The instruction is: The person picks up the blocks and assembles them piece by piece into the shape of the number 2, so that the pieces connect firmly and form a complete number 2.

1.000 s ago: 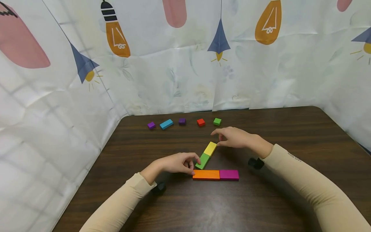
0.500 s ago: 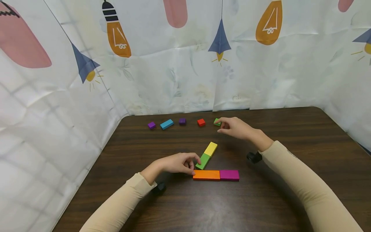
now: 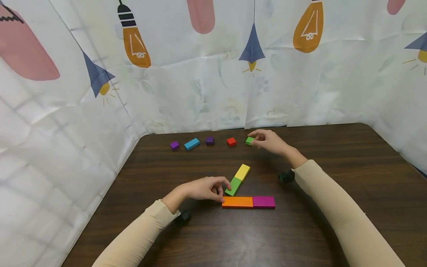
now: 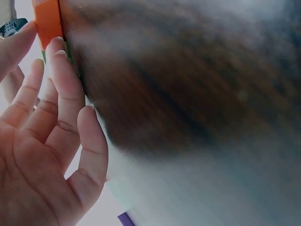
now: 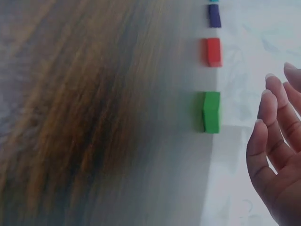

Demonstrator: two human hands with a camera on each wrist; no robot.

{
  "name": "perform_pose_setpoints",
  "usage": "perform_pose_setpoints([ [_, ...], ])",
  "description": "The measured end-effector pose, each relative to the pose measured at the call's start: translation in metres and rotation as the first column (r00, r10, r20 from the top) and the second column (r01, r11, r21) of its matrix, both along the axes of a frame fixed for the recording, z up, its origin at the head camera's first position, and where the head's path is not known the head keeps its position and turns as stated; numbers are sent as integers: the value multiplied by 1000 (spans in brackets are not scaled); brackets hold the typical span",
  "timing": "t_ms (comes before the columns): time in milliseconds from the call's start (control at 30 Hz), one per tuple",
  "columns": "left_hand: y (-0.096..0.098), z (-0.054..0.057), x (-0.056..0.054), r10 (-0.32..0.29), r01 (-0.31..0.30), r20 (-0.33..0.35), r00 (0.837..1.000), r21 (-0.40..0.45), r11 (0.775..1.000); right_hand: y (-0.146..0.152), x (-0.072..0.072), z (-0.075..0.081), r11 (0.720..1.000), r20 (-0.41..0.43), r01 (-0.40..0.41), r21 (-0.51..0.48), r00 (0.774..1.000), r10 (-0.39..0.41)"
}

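While the left hand (image 3: 201,188), fingers relaxed, touches the long green block (image 3: 235,185) and orange block (image 3: 238,202), apparently steadying their angle, the right hand (image 3: 271,142), grasping nothing, hovers beside the small green block (image 5: 212,113) near the far edge of the bench (image 3: 213,241).

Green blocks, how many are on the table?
2: the small green block near the far edge of the table, beside the right hand, and the longer green block, end to end with the yellow block, by the left hand.
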State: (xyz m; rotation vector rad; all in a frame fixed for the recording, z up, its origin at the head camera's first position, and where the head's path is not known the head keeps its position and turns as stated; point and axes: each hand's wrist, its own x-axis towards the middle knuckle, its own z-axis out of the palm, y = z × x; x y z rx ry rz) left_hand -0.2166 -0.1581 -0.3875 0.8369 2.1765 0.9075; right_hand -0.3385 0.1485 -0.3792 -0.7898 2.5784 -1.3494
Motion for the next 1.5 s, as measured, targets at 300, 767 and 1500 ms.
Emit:
perform_pose_setpoints([
  [300,0,-1,0,6,-6,3,1000,-3,1000,-1,-19,-15,998,70,66,-8,995,-66],
  [767,1,3,1,12,-12,4,1000,-19,1000,-3,-33,-20,990,155,129,60,978,-137],
  [1500,0,3,0,8,-8,3,1000,-8,1000,-13,-37,-25,959,104,192,209,971,-217],
])
